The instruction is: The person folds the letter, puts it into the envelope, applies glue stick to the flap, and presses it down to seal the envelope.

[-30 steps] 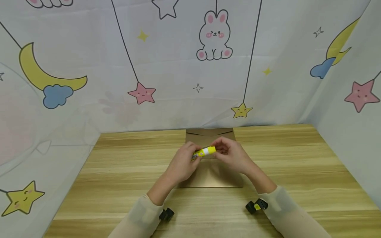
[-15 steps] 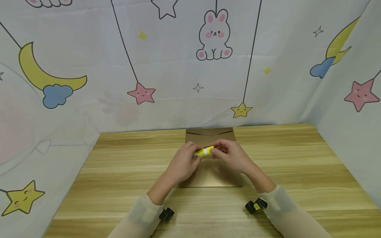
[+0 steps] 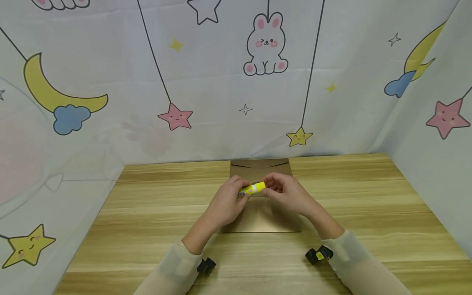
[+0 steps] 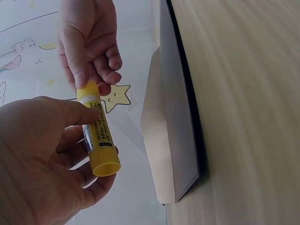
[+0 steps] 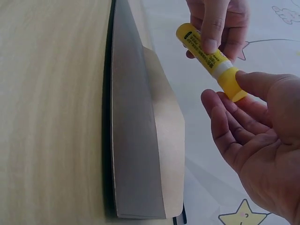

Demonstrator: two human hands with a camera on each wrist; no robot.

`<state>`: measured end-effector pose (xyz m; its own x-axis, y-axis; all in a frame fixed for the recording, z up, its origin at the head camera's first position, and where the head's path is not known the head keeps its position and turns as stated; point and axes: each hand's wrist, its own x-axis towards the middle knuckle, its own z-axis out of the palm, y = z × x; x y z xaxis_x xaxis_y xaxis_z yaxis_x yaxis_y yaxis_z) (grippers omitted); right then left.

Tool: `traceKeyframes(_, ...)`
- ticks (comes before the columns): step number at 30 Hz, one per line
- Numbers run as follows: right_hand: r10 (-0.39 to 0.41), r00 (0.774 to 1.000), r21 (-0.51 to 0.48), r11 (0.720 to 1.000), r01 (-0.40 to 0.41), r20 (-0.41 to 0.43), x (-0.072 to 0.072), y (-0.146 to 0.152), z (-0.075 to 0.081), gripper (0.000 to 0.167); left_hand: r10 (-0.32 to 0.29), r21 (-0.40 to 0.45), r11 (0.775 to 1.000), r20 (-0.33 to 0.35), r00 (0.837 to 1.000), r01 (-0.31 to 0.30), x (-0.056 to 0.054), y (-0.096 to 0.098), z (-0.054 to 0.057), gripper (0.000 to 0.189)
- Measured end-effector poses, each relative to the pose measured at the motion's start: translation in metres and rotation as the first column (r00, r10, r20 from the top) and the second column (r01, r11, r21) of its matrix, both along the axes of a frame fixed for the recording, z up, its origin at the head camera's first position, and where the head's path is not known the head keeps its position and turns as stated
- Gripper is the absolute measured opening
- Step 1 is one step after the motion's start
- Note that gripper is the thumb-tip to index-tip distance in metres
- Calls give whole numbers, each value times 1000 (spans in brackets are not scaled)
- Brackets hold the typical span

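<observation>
My left hand (image 3: 228, 201) grips a yellow glue stick (image 4: 97, 131) with a white band near one end. In the left wrist view the thumb lies along its printed side and the fingers curl behind it. My right hand (image 3: 289, 193) pinches the glue stick's yellow end, thumb on one side and index finger behind, as the right wrist view shows. Its other fingers are loosely bent. Below both hands a gold-brown envelope (image 3: 263, 219) lies on the table, its flap (image 5: 168, 140) at the far end. The hands cover part of it in the head view.
The wood-grain table (image 3: 147, 217) spreads out on both sides of the envelope. Behind it hangs a white cloth (image 3: 214, 73) printed with a rabbit, moons and stars. Black wrist cameras (image 3: 206, 266) are strapped over the sleeves.
My right thumb and fingers shift slightly at the glue stick's yellow end, the thumb moving over it and then back. The left hand and envelope keep their places.
</observation>
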<state>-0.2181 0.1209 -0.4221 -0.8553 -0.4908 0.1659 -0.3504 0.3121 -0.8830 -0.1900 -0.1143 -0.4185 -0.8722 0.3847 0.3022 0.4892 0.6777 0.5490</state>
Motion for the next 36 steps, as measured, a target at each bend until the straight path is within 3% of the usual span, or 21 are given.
traceKeyframes(7,7,998,4,1000,-7,57,1,0,1,19,-10,5,1000,2,1000,10,1,1,1,23)
traceKeyframes(15,10,1000,2,1000,-10,14,-1,1,-1,43,-11,11,1000,-1,1000,11,2,1,1,23)
traceKeyframes(21,23,1000,6,1000,-23,6,0,0,-1,24,-11,3,1000,8,1000,11,2,1,2,23)
traceKeyframes(27,5,999,36,999,-7,50,3,-2,1,18,-8,-2,1000,6,1000,8,3,2,2,24)
traceKeyframes(34,-6,1000,44,999,6,-2,2,-1,1,42,-16,-1,1000,3,1000,16,3,1,2,23)
traceKeyframes(36,5,1000,41,999,-4,-25,2,-1,0,41,-16,2,1000,4,1000,16,3,1,2,23)
